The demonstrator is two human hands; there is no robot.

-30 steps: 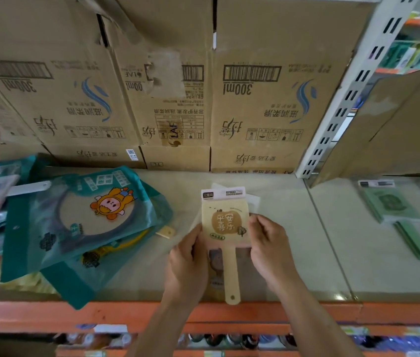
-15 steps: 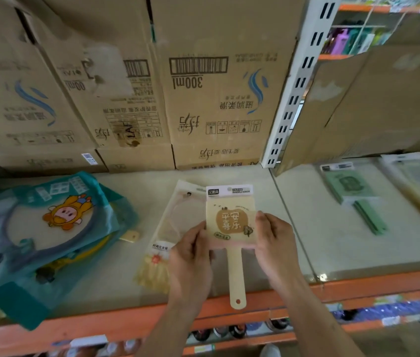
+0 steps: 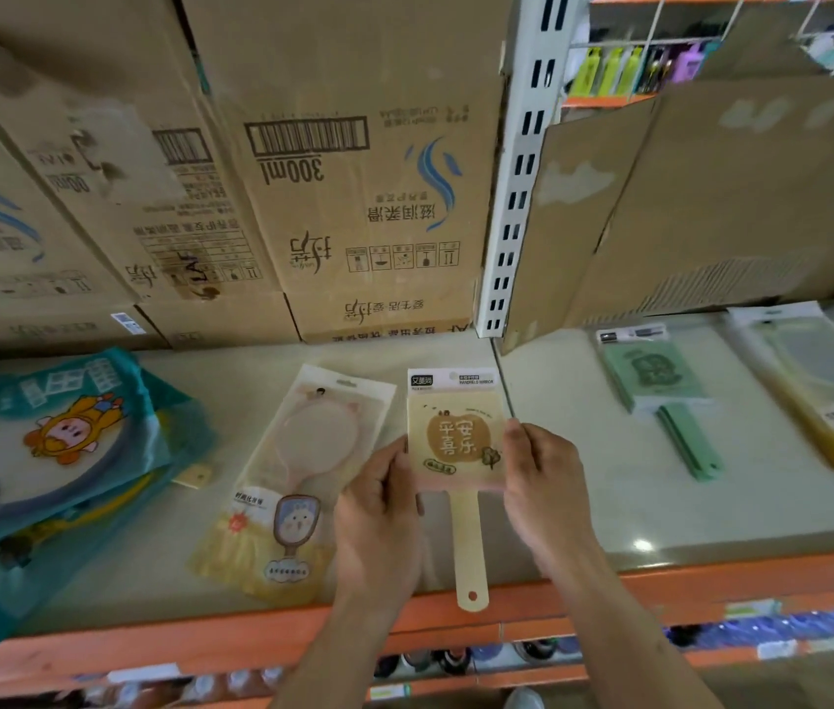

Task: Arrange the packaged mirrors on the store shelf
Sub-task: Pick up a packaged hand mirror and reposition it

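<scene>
We hold the yellow hand mirror (image 3: 456, 437) in its clear pack between both hands, near the middle of the view, over the front part of the shelf (image 3: 584, 483). Our left hand (image 3: 379, 524) grips the pack's left edge from 9 o'clock, and our right hand (image 3: 543, 493) grips its right edge from 3 o'clock. The fingers (image 3: 514, 442) of both hands are curled round the pack, thumbs on the printed face. The white header card points to 12 o'clock. The bare handle (image 3: 471, 555) points to 6 o'clock, and its holed tip reaches over the orange shelf edge (image 3: 251, 642). We cannot tell whether the pack touches the shelf.

Just beside it at 9 o'clock, a pink mirror pack (image 3: 302, 452) lies flat on the shelf, tilted a little, its lower part printed yellow with a small cartoon mirror. Farther out at 9 o'clock lies a loose pile of teal packs (image 3: 57, 442); the top one bears an orange cartoon figure.

At 2 o'clock, past the white slotted upright (image 3: 517, 197), a green mirror (image 3: 655, 371) lies flat with its handle toward the front. A yellow-bottomed pack (image 3: 824, 391) lies at the far 3 o'clock edge. At 12 o'clock, cardboard boxes (image 3: 364, 197) stand along the back, their print upside down.
</scene>
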